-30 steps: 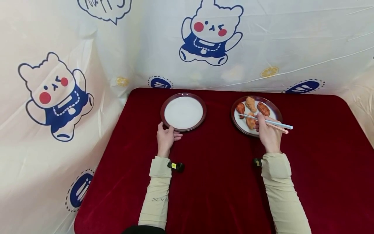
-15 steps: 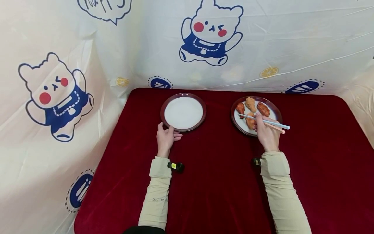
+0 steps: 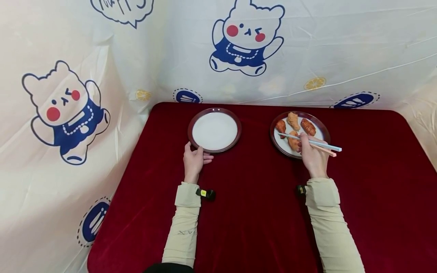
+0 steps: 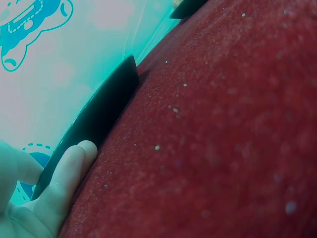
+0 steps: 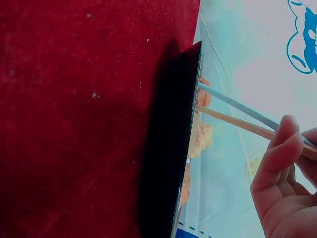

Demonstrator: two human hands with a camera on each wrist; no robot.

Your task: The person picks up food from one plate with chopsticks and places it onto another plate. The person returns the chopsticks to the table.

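Note:
My left hand (image 3: 193, 163) holds the near edge of a white plate with a brown rim (image 3: 215, 131). In the left wrist view, the thumb is on the upper side of its dark rim (image 4: 111, 101) and fingers lie against the underside. My right hand (image 3: 313, 157) grips a pair of chopsticks (image 3: 322, 145), one light blue and one pink. Their tips reach over a second brown-rimmed plate (image 3: 280, 147) bearing several chicken pieces, among them a reddish drumstick (image 3: 281, 128) and a wing (image 3: 308, 127). The tips lie near a golden piece (image 3: 293, 141); contact cannot be made out.
Both plates stand near the far edge of a table under a dark red cloth (image 3: 252, 197), with a gap between them. A white printed curtain (image 3: 184, 45) hangs behind the table and along its left side.
My right hand and the chopsticks shift slightly left, then back right. The left hand, both plates and the chicken pieces stay where they are.

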